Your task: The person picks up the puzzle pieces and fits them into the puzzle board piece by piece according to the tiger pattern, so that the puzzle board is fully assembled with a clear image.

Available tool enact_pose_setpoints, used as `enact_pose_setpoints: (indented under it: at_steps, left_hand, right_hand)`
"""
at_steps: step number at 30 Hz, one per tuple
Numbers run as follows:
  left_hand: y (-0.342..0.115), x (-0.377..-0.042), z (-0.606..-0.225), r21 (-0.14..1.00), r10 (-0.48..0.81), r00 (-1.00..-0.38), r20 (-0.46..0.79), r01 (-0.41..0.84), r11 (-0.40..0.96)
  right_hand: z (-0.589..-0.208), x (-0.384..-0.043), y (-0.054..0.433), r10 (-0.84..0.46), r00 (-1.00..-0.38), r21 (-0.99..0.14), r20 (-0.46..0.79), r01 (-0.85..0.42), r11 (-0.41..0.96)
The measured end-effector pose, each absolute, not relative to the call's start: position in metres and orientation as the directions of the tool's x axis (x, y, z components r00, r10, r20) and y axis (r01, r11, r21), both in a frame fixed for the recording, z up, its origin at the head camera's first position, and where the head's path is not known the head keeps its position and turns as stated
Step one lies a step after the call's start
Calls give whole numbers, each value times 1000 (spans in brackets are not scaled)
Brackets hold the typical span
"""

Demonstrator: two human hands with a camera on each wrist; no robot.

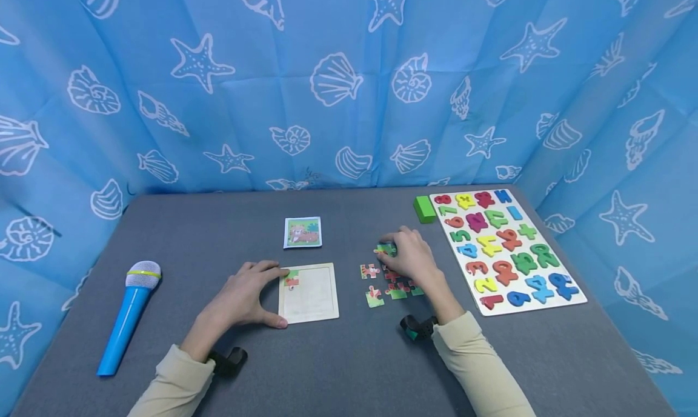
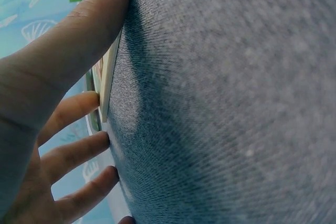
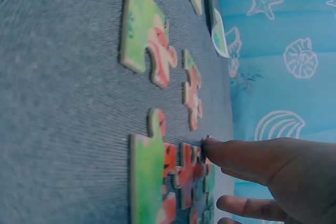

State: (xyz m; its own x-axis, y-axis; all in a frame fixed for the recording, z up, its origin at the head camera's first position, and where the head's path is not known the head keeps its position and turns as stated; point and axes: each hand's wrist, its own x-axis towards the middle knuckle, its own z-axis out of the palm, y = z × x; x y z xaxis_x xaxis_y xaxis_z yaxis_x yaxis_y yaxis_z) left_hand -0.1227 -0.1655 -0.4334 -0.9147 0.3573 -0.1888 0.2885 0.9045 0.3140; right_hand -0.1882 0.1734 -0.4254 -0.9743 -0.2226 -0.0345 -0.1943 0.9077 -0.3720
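Observation:
My left hand [image 1: 245, 297] lies spread at the left side of a small wooden puzzle tray [image 1: 319, 308]. Its thumb touches the near left corner and its index finger the far left one. One puzzle piece [image 1: 291, 278], green and red, sits in the tray's far left corner. My right hand [image 1: 410, 256] reaches over loose jigsaw pieces and pinches a green one [image 1: 386, 248] at their far edge. Other loose pieces [image 1: 374, 296] lie on the near side of that hand, also seen as a green and red piece [image 3: 142, 30] in the right wrist view. The palm hides part of the pile.
Behind the tray lies a picture card [image 1: 303, 232] with an animal on it. A blue toy microphone [image 1: 128, 317] is at the left. A number board [image 1: 507, 253] stands right of my right arm, with a green block [image 1: 424, 210] at its far corner. A blue curtain [image 1: 349, 132] hangs behind.

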Motion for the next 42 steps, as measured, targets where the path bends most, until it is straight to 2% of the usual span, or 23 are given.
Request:
enact_pose_setpoints:
  at_steps: [7,23,42]
  left_hand:
    - [-166,-122,-435,308,349,-916,-199,279,909]
    - [-166,-123,-435,312,347,-917,-195,277,909]
    - [-167,-123,-436,316,350,-917,-190,280,906]
  right_hand:
    - [-430,-190,173,-239,-969,-378,-58,-201,904]
    - [-429,-189,167,-279,-960,-378,-1,-258,889]
    - [-412,-175,135,-316,-946,-420,71,-316,851]
